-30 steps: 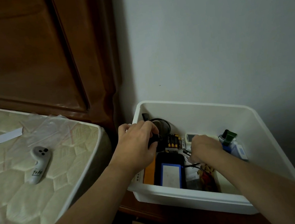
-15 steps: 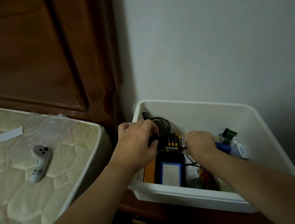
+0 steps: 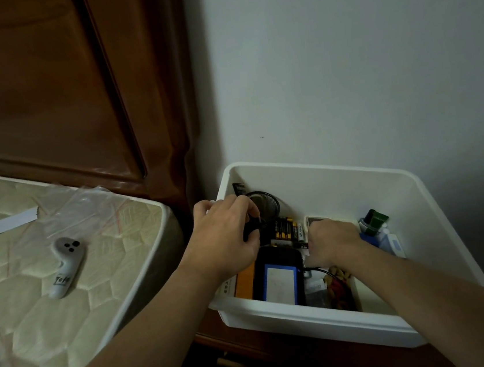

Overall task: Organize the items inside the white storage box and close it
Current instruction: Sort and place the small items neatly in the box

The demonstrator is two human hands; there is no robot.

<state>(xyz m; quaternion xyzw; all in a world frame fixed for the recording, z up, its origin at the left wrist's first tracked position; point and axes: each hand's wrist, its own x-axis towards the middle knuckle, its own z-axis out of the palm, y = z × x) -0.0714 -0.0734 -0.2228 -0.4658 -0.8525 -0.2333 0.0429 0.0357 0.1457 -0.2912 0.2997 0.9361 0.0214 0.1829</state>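
White storage box [image 3: 336, 172]: open-topped, sits on a dark wooden surface [image 3: 285, 359] against the pale wall [image 3: 340, 51], just right of the mattress [image 3: 66, 294] corner. No lid on it.

Contents, left to right: an orange-edged flat item [image 3: 244, 282] by the near left wall; a black device with a blue-framed label [image 3: 278, 278] standing against the near wall; a pack of batteries [image 3: 285, 229] behind it; a black mesh cup [image 3: 267, 204] and a black comb [image 3: 239, 188] in the far left corner; a green-capped bottle [image 3: 373, 221] with blue and white packaging at the right; a bag of reddish-yellow pieces [image 3: 338, 287] near the front, a thin black cable [image 3: 320, 269] crossing above it.

Your left hand [image 3: 225, 236] is inside the box at the left, fingers curled round a small black object [image 3: 252, 230] beside the mesh cup; what the object is cannot be told. Your right hand [image 3: 333, 242] is down among the middle items, fingers curled under and hidden from view; whether it holds anything cannot be told. Both forearms reach in over the near rim.

Outside the box: a white handheld controller [image 3: 66, 268] with dark buttons lies on the quilted mattress, well apart from the box. Clear plastic film [image 3: 86, 207] and a white paper strip [image 3: 1, 224] lie further back on the mattress. Dark wooden headboard [image 3: 59, 98] stands behind
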